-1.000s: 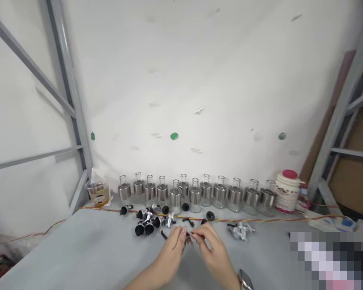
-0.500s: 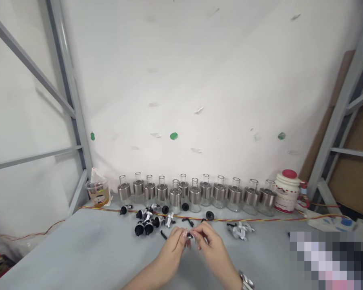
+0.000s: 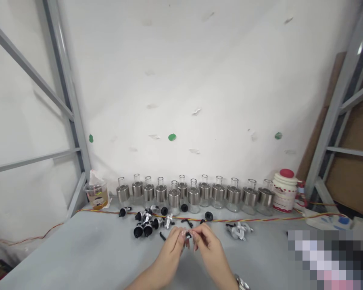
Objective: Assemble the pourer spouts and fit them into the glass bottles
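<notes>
My left hand (image 3: 173,246) and my right hand (image 3: 208,242) meet low in the middle of the view, fingertips pinched together. Between them is a small black and silver part (image 3: 188,235), mostly covered by the fingers; its kind does not show. Just left of my left hand lies a thin black piece (image 3: 162,236). Beyond the fingertips are a black lever-like piece (image 3: 187,222) and a round black cap (image 3: 209,216). Black and silver pourer-like tops (image 3: 147,229) lie in a cluster to the left. Several clear and silver plastic pieces (image 3: 239,231) are heaped on the right.
Glass bottles with metal sleeves (image 3: 194,197) stand in a row along the wall. A drink cup (image 3: 97,196) is at their left, a cream jar with a red lid (image 3: 285,191) at their right. A twisted red-yellow wire (image 3: 254,219) crosses the grey table (image 3: 87,249). Metal posts (image 3: 68,80) flank it.
The whole view has shifted slightly. Both hands keep their pinch on the small part, with hardly any change in finger position.
</notes>
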### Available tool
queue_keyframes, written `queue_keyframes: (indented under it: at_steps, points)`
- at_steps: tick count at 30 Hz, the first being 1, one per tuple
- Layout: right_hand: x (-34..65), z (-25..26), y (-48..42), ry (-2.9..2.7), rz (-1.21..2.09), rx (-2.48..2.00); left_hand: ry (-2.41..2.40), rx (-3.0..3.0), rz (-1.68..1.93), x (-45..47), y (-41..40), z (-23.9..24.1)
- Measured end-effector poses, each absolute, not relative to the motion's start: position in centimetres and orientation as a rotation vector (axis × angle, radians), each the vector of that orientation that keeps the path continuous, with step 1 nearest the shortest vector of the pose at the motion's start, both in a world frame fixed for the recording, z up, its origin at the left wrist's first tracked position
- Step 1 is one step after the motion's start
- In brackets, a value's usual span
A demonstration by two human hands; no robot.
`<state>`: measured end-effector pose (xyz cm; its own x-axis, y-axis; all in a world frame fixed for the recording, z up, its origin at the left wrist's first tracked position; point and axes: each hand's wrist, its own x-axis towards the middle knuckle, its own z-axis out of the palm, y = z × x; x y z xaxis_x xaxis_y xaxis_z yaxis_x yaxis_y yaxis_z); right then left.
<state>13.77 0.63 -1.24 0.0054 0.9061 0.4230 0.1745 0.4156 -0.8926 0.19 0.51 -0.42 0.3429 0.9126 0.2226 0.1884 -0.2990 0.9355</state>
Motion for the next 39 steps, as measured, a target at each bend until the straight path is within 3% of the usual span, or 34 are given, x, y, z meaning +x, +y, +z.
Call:
queue_keyframes:
  at_steps: [11, 24, 33, 39]
  points:
    - [13.5, -1.2, 0.4, -1.431, 0.965, -0.984, 0.989, 1.663, 1.027, 0.2, 0.7, -0.3]
    - [14.6, -0.2, -0.2, -1.766, 0.557, -0.898, 1.016, 1.386, 1.065, 0.5, 0.9, 0.0]
    - [17.5, 0.7, 2.5, -1.263, 0.644, -1.086, 1.464, 1.754, 1.186, -1.8, 3.7, 0.1]
    - [20.2, -1.1, 5.1, -1.444, 0.369, -1.361, 2.314, 2.420, 0.697, -4.1, 4.3, -0.7]
